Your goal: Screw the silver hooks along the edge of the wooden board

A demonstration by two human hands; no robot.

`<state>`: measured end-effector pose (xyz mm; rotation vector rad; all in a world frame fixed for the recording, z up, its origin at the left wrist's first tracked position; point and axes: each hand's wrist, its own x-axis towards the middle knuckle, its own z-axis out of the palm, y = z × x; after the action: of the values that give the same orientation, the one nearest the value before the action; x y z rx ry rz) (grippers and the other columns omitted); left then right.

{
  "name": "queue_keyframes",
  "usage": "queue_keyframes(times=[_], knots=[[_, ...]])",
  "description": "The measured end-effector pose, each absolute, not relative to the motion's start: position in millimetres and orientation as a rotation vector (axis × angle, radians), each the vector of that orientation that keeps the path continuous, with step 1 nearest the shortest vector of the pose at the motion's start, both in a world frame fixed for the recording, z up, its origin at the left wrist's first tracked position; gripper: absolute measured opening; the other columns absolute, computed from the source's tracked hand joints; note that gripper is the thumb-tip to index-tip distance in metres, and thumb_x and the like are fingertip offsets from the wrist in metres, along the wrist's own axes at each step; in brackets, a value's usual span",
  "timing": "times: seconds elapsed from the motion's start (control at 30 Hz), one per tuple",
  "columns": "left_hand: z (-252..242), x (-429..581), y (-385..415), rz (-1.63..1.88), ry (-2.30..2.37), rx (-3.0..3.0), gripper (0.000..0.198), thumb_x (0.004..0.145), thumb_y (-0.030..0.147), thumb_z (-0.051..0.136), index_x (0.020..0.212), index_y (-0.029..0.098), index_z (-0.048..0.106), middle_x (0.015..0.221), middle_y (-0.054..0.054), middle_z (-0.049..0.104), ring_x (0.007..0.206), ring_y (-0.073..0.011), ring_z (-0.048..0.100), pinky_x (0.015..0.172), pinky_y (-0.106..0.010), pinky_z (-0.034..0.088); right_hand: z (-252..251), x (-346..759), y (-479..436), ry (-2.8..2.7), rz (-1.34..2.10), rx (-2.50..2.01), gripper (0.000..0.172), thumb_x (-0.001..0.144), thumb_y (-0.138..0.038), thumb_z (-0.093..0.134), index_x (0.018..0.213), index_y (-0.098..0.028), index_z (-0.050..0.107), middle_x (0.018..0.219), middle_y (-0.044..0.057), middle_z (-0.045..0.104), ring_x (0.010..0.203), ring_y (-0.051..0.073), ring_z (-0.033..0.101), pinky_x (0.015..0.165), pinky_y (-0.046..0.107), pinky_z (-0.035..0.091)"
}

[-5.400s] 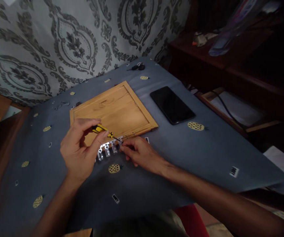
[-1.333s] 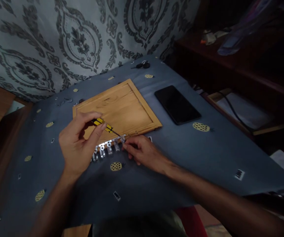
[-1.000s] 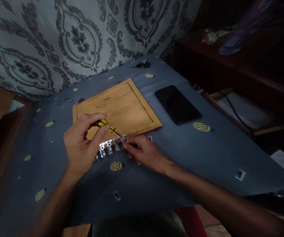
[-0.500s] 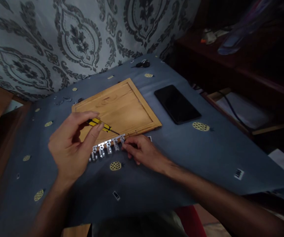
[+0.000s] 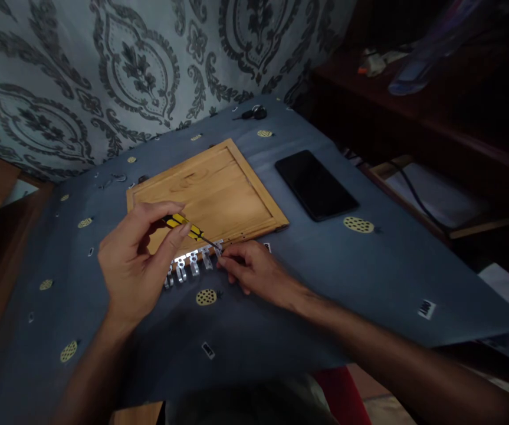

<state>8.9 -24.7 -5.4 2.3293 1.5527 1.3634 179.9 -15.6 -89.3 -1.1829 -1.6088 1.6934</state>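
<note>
- Left hand (image 5: 133, 260): thumb and fingers closed around the yellow-black screwdriver (image 5: 184, 226), apparently tilted so its tip meets the metal hook strip (image 5: 193, 263).
- Right hand (image 5: 254, 265): narrow fingertip pinch on the strip's end hook, presumably steadying it; whether a screw is also held cannot be told.
- The strip lies along the near edge of the wooden board (image 5: 210, 189), hooks towards the person, probably for access.
- Surface: blue pineapple-print tablecloth (image 5: 272, 336); black phone (image 5: 317, 185) flat beside the board.
- Room: dim; patterned wall covering (image 5: 141, 74) behind, dark wooden furniture (image 5: 382, 118) at right.
</note>
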Motion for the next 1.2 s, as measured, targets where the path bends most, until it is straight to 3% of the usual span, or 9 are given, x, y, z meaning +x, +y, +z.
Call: queue_keyframes(times=[0.67, 0.87, 1.2], knots=[[-9.0, 12.8, -23.5, 1.412, 1.508, 2.381, 0.026, 0.082, 0.017, 0.073, 0.102, 0.034, 0.069, 0.091, 0.003, 0.069, 0.083, -0.0156, 0.065, 0.071, -0.033, 0.057, -86.2, 179.5, -15.3, -1.607, 1.701, -1.204, 0.026, 0.090, -0.011, 0.052, 0.065, -0.016, 0.056, 0.052, -0.006, 0.055, 0.035, 0.004, 0.043, 0.039, 0.016, 0.033], [-10.4, 10.5, -25.6, 1.340, 1.502, 2.301, 0.030, 0.086, 0.018, 0.069, 0.111, 0.033, 0.067, 0.103, 0.002, 0.071, 0.091, -0.0167, 0.068, 0.082, -0.036, 0.058, -86.5, 179.2, -15.3, -1.579, 1.724, -1.223, 0.026, 0.090, -0.014, 0.052, 0.064, -0.017, 0.055, 0.052, -0.004, 0.055, 0.036, 0.005, 0.044, 0.038, 0.017, 0.033], [-14.2, 12.5, -26.5, 1.353, 1.533, 2.335, 0.024, 0.084, 0.021, 0.071, 0.106, 0.030, 0.067, 0.096, 0.001, 0.071, 0.085, -0.0155, 0.068, 0.076, -0.032, 0.058, -84.9, 179.5, -15.4, -1.590, 1.723, -1.216, 0.027, 0.090, -0.012, 0.052, 0.063, -0.017, 0.054, 0.053, -0.005, 0.056, 0.035, 0.005, 0.044, 0.038, 0.017, 0.033]])
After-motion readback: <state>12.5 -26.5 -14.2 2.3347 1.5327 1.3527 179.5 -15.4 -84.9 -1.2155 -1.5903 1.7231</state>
